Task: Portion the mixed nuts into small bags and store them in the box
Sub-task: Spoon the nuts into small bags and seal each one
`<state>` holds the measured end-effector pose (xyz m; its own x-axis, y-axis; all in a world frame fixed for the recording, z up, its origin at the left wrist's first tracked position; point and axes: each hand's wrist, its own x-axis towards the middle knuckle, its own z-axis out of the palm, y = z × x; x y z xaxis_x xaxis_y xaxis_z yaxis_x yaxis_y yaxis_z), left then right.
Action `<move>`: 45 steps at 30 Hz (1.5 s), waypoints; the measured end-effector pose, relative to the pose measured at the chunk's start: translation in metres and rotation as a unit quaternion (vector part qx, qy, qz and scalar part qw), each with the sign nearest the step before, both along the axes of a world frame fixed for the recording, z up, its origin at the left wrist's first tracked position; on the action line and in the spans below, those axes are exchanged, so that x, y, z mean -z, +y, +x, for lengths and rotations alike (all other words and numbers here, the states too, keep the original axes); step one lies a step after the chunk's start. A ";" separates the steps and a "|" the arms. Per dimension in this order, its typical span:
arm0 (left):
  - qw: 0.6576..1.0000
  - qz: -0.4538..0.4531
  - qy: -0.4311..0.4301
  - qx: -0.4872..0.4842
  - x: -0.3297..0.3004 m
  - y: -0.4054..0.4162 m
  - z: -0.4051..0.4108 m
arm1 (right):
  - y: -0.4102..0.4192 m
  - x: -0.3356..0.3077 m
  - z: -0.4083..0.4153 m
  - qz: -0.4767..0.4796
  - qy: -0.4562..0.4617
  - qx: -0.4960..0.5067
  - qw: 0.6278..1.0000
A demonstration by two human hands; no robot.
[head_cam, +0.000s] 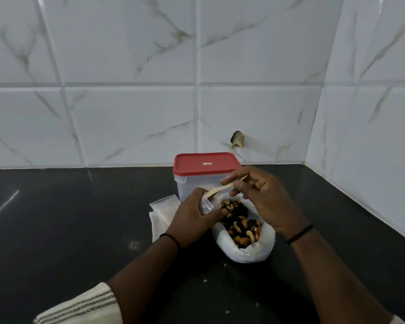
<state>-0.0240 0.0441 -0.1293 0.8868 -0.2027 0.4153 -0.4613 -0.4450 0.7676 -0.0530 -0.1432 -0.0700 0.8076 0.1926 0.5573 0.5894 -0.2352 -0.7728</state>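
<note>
Left hand [192,218] grips small clear bag [206,205] open over nuts. Right hand [261,195] pinches wooden spoon [222,188], tip in bag mouth. Mixed nuts [240,224] in white bag [246,250] on black table [80,218]. Red-lidded box [205,174] closed behind.

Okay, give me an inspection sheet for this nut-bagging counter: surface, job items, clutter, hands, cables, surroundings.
Surface: dark counter, a few pale crumbs near the front.
Job's things: white bag of mixed nuts open; box behind it, red lid on; small clear bag held open; wooden spoon tipped into it; spare small bags lying to the left.
Clutter: nothing seen.
Hands: left hand grips the small clear bag; right hand pinches the spoon handle in its fingers.
Cables: nothing seen.
Surroundings: marbled white wall tiles with a chipped hole above the box.
</note>
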 end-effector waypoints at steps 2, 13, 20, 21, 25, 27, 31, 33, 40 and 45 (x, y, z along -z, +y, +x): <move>1.000 -0.005 0.003 -0.001 0.001 0.001 0.001 | -0.002 0.001 0.001 0.021 -0.002 -0.001 1.000; 1.000 0.004 0.003 -0.011 0.000 0.001 0.001 | -0.027 0.021 0.021 -0.003 -0.024 0.356 0.934; 1.000 0.002 0.012 -0.011 -0.003 0.001 -0.001 | -0.026 0.026 0.016 -0.182 -0.048 0.324 0.927; 1.000 0.001 0.011 -0.012 -0.003 0.001 -0.001 | -0.027 0.025 0.016 -0.176 -0.042 0.325 0.928; 1.000 0.001 0.014 -0.013 -0.003 0.001 -0.001 | -0.027 0.022 0.014 -0.140 -0.023 0.336 0.931; 1.000 0.002 0.015 -0.011 -0.002 0.001 -0.001 | -0.025 0.022 0.014 -0.129 -0.002 0.340 0.932; 1.000 0.006 0.015 -0.011 -0.002 0.000 -0.001 | -0.026 0.021 0.016 -0.070 0.041 0.344 0.935; 1.000 0.006 0.017 -0.011 -0.002 0.000 -0.001 | -0.028 0.024 0.019 -0.040 0.066 0.343 0.936; 1.000 0.015 0.017 -0.015 -0.001 0.001 -0.001 | -0.037 0.036 0.030 0.055 0.181 0.352 0.917; 1.000 0.022 0.017 -0.015 -0.001 0.001 0.000 | -0.039 0.043 0.036 0.127 0.213 0.377 0.892</move>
<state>-0.0241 0.0450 -0.1283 0.9062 -0.1927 0.3763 -0.4211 -0.4913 0.7624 -0.0170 -0.1823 -0.1128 0.8034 -0.5838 0.1174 -0.0216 -0.2256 -0.9740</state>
